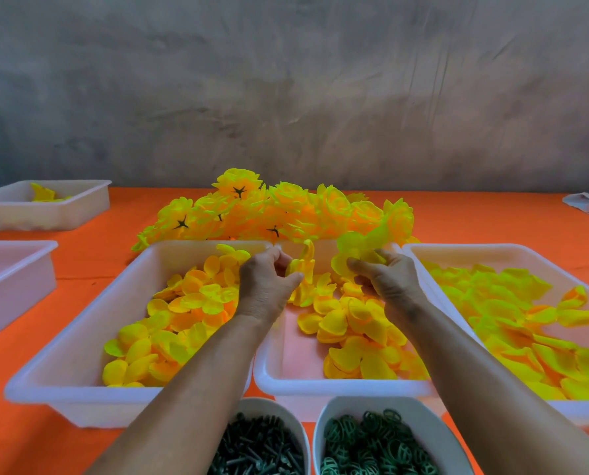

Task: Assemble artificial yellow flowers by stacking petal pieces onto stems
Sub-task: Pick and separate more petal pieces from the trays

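Over the middle tray on the orange worktop, the left hand pinches a small yellow petal piece in curled fingers, while the right hand grips a half-built flower just beside it. Finished flowers are heaped behind the trays.

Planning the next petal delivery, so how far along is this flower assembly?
Done: a pile of finished flowers lies behind the trays. In hand: the left hand pinches a petal piece while the right hand holds a partly stacked flower. Left: the three near trays hold many loose petals, and both bowls of green parts look well stocked.
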Tool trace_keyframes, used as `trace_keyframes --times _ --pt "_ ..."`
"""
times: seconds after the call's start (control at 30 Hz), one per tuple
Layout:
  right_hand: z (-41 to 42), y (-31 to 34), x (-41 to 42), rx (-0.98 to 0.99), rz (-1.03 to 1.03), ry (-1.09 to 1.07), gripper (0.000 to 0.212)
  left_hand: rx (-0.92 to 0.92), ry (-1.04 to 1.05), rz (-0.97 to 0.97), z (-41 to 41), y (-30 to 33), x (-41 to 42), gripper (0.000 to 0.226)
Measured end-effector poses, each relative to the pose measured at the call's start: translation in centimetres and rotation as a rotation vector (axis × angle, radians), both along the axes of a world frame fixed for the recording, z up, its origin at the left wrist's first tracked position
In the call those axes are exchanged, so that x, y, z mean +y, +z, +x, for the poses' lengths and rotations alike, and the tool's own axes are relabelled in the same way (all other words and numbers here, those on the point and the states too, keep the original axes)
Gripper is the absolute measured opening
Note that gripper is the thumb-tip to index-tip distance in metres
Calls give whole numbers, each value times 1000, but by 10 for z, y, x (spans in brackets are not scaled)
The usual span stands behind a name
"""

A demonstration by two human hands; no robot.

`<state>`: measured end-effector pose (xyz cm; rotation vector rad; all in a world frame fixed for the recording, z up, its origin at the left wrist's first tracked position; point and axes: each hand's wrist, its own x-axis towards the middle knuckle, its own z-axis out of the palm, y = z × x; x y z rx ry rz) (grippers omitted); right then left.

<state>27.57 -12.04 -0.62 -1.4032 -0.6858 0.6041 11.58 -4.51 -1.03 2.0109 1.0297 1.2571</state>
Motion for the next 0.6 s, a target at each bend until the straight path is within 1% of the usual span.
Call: trace_keyframes --times 0.07,0.17,0.23,0.3,0.33,0.4,0.5,0.6 --pt "-1 0 -1 -28 22 0 21 57 -19 53 1 0 -1 14" --pt "-2 1 -4 -5 53 -22 17 167 -90 133 3 1 -5 13" --pt "-2 2 -4 31 71 -26 12 213 -180 122 4 1 -7 13" --pt "-4 2 -2 57 69 18 3 279 -274 90 4 1 -11 13" --pt "-5 3 -2 62 58 48 2 315 -313 71 5 0 -12 13" --pt "-7 5 -1 65 26 98 9 361 -373 20 5 0 -12 12" --pt "-8 8 -1 68 14 115 21 410 -428 -52 4 0 -12 13" --pt "-8 7 -1 60 38 83 20 423 -440 -70 3 0 -12 14"
